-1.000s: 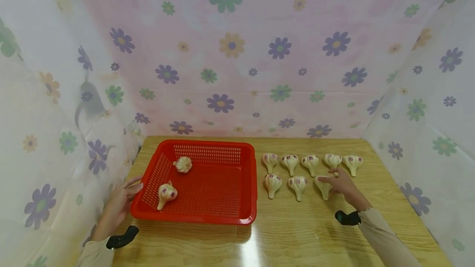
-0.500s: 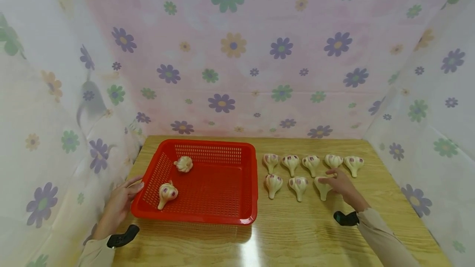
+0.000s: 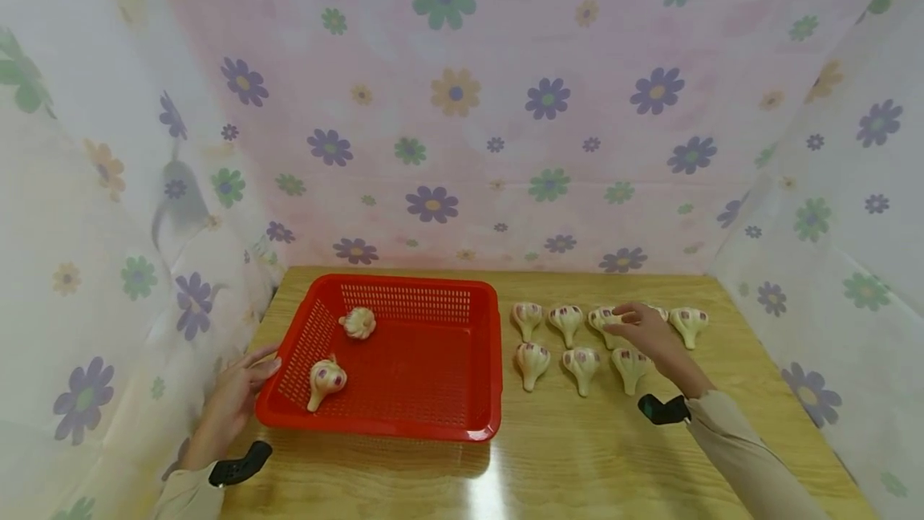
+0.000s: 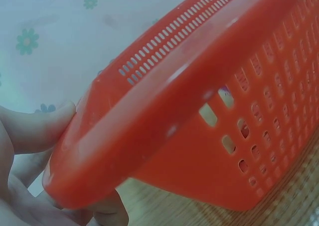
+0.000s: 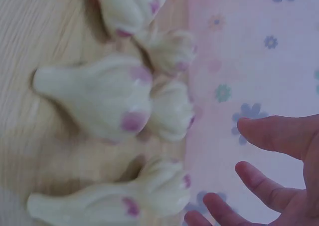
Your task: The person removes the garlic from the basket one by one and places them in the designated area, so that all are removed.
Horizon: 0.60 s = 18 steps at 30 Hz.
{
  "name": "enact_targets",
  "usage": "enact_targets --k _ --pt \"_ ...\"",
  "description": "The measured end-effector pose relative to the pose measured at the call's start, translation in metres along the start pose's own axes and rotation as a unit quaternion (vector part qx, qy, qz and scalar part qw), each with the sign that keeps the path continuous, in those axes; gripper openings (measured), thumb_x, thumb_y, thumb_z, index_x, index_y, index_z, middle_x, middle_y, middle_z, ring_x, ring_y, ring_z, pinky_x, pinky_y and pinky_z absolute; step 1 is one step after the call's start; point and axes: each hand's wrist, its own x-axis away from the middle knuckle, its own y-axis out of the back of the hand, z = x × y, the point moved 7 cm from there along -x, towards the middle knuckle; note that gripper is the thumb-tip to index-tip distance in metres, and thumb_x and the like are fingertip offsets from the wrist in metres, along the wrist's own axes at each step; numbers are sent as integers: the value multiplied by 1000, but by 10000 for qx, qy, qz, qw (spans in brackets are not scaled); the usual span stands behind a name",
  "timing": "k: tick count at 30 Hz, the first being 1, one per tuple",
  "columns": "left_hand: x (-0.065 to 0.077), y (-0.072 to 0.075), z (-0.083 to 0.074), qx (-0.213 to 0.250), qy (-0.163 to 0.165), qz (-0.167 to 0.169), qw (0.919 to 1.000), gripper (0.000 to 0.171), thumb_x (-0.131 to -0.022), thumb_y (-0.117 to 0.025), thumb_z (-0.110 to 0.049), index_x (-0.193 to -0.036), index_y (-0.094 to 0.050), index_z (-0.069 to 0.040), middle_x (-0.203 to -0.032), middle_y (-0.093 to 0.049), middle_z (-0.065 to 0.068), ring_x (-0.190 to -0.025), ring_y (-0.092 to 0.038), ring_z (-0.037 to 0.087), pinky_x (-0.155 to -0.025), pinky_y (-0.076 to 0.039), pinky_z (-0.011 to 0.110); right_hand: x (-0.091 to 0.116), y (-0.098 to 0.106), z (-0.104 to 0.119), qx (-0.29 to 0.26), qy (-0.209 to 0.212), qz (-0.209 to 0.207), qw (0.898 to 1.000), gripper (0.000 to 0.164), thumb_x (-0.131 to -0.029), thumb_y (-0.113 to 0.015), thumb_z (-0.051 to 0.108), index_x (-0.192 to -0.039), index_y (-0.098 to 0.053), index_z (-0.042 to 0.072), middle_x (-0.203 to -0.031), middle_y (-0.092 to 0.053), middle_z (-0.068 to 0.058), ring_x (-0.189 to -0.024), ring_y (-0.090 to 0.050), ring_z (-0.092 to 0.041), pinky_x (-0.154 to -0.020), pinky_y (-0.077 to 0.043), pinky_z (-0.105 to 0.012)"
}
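Note:
A red plastic basket (image 3: 375,427) stands on the left of the table. My left hand (image 3: 229,400) grips its left rim; in the left wrist view the thumb (image 4: 42,128) lies at the rim with fingers curled beneath. Inside the basket are two garlic bulbs, one toward the back (image 3: 358,322) and one nearer the front (image 3: 327,377). My right hand (image 3: 655,341) hovers with spread fingers, holding nothing, above the garlic on the right. It partly hides the back row. Under it lies the front row's rightmost garlic bulb (image 3: 630,369), stem toward me.
Two rows of garlic bulbs lie right of the basket, including one at the front left (image 3: 532,363) and one at the far right (image 3: 689,323). The wooden table (image 3: 577,456) is enclosed by flowered cloth (image 3: 498,103) at the back and sides.
My right hand has let go of the front row's rightmost garlic bulb, then risen and shifted slightly left. My left hand keeps its grip on the basket rim.

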Motion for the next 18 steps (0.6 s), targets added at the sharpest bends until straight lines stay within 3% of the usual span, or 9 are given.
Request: enact_targets --k 7,13,18 --pt "1 -1 0 -137 -13 -12 9999 63 -96 -56 -22 -148 -25 -7 -106 -58 -13 -97 -60 9 -86 -50 32 -6 -18 46 -271 598 157 9977 51 -92 -62 31 -126 -48 -5 -128 -45 -30 -115 -45 -43 -88 -45 -51" --pt "1 0 0 -220 -71 -6 9997 65 -95 -57 -23 -148 -24 -6 -113 -55 -11 -99 -59 8 -87 -49 31 -11 -40 79 -417 841 343 9950 49 -90 -65 32 -123 -52 -1 -125 -50 -24 -114 -49 -39 -89 -46 -48" --pt "1 0 0 -90 -99 -70 9999 64 -94 -59 -21 -147 -27 -5 -104 -59 -13 -96 -60 9 -85 -50 30 -13 -56 104 -647 979 535 9917 46 -89 -67 30 -122 -54 0 -123 -52 -22 -112 -52 -37 -88 -48 -45"
